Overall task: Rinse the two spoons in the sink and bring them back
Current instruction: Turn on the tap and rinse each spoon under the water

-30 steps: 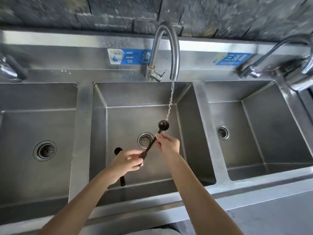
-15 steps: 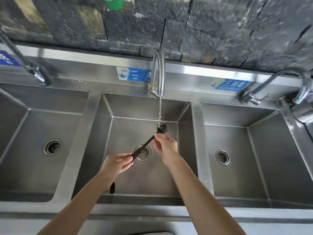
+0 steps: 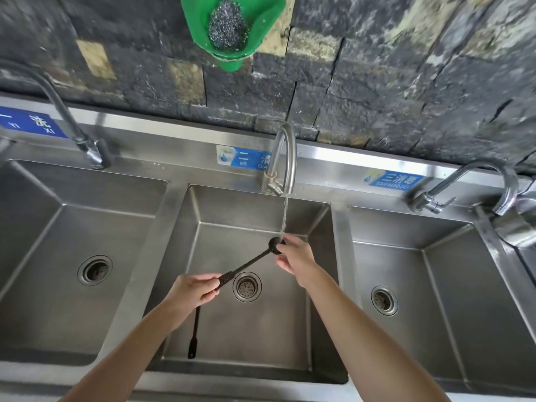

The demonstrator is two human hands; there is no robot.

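the left hand (image 3: 195, 290) pinches the handle of a black spoon (image 3: 249, 264) over the middle sink (image 3: 185, 256), its bowl under the tap (image 3: 282, 161) stream. the right hand (image 3: 294, 256) fingers curl on that bowl. the second spoon (image 3: 194, 333) lies on the sink floor, partly behind the left hand.

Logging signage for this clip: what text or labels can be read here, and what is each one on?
Blue label behind the left basin: "一 洗", small Latin letters "YI XI".
Blue label behind the middle tap: "二 清", below it "ER QIA", the rest hidden by the tap.
Blue label behind the right basin: "三消毒", small Latin line below too blurred to read.
No text seen on the spoons or the green holder.
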